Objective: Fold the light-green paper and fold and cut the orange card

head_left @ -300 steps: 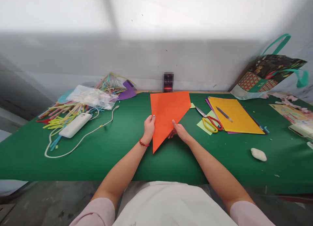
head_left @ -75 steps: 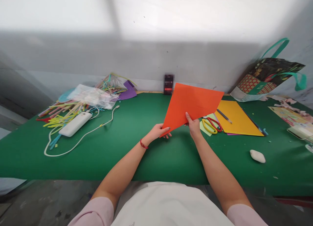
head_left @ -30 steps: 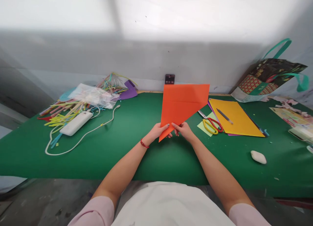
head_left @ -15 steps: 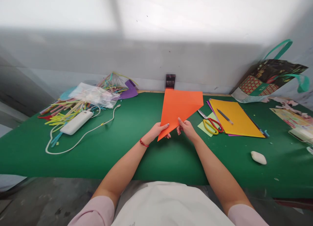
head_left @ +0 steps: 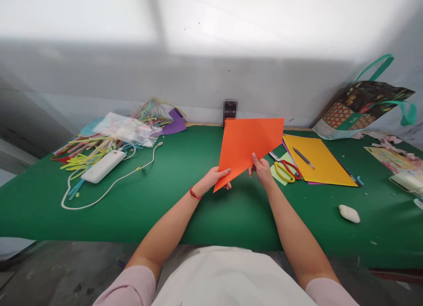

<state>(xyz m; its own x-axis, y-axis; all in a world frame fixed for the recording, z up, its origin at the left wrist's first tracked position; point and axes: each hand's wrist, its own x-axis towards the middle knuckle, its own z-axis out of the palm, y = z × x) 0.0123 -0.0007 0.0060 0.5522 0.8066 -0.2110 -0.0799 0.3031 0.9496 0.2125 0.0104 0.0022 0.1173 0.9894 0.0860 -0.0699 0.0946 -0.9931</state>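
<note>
An orange sheet of paper (head_left: 253, 143) is held tilted above the green table, with a pointed corner towards me and a slanting lower right edge. My left hand (head_left: 216, 179) pinches it near that corner, thumb on top and fingers underneath. Further up the slanting edge, my right hand (head_left: 262, 169) grips the paper between thumb and fingers. Close beyond my right hand lie scissors (head_left: 287, 170) with one yellow and one red handle, resting on a pale green piece of paper (head_left: 279, 176).
Yellow sheets (head_left: 325, 162) carry a grey pen (head_left: 304, 158) on the right, near a white case (head_left: 349, 213) and a patterned bag (head_left: 357, 105). On the left are a white power bank (head_left: 104, 166) with its cable (head_left: 115, 190), colourful strips (head_left: 79, 160) and a clear plastic bag (head_left: 127, 127).
My right hand has slid up and to the right along the paper's slanting edge. The sheet's far side has shifted right and looks wider; my left hand has barely moved.
</note>
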